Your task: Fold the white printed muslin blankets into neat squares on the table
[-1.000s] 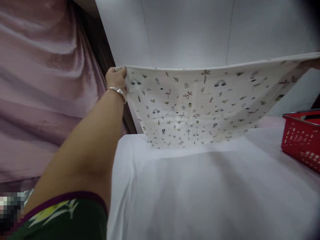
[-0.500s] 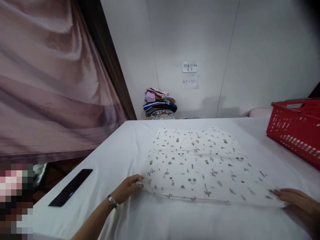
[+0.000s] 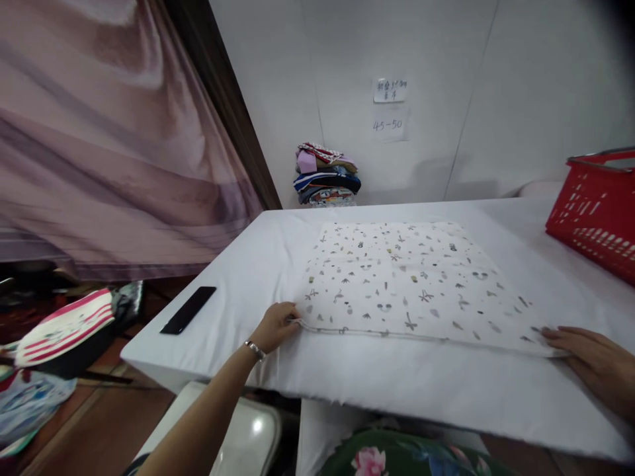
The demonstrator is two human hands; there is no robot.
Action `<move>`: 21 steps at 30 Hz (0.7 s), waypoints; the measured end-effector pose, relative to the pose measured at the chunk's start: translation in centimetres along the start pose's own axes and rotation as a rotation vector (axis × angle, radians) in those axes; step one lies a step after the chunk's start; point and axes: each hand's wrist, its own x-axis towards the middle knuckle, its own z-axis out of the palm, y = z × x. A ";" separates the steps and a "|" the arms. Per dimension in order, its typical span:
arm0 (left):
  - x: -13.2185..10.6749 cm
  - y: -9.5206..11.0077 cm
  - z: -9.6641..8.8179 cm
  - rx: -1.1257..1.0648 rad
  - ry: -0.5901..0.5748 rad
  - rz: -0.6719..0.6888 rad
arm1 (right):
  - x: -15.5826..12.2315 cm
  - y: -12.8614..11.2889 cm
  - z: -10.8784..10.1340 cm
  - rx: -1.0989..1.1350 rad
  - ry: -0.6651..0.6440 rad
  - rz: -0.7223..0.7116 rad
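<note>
A thin white cloth (image 3: 397,284) printed with small grey and brown figures lies spread over the white-covered table, its near edge showing more than one layer. At its near left corner, my left hand (image 3: 278,325), with a metal band at the wrist, pinches the edge between thumb and fingers. My right hand (image 3: 588,354) holds the near right corner, fingers over the top and the thumb partly hidden. Between the two hands the near edge runs almost straight and lies low on the table.
A black phone-like slab (image 3: 188,310) lies at the table's left. On the right stands a red plastic basket (image 3: 592,215). Folded fabrics (image 3: 327,177) are stacked by the wall beyond the far edge. A pale chair (image 3: 251,430) sits below the near edge.
The cloth's near edge has come down from slightly raised to lying flatter on the table, both hands still at its corners. The view has tilted downward, showing the table's front edge.
</note>
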 end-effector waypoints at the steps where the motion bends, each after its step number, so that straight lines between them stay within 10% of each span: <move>1: -0.2 0.5 0.0 0.071 -0.002 0.014 | 0.0 0.1 0.0 -0.005 -0.032 -0.075; 5: -0.5 3.1 1.2 0.259 0.036 0.127 | 0.6 -2.3 -0.8 -0.048 -0.051 -0.183; 13: 3.0 8.3 7.4 0.203 0.012 0.408 | 6.0 -14.5 -2.0 0.286 -0.094 -0.295; 21: 3.7 9.2 7.4 0.338 -0.048 0.535 | 9.1 -18.7 -0.2 0.348 -0.151 -0.434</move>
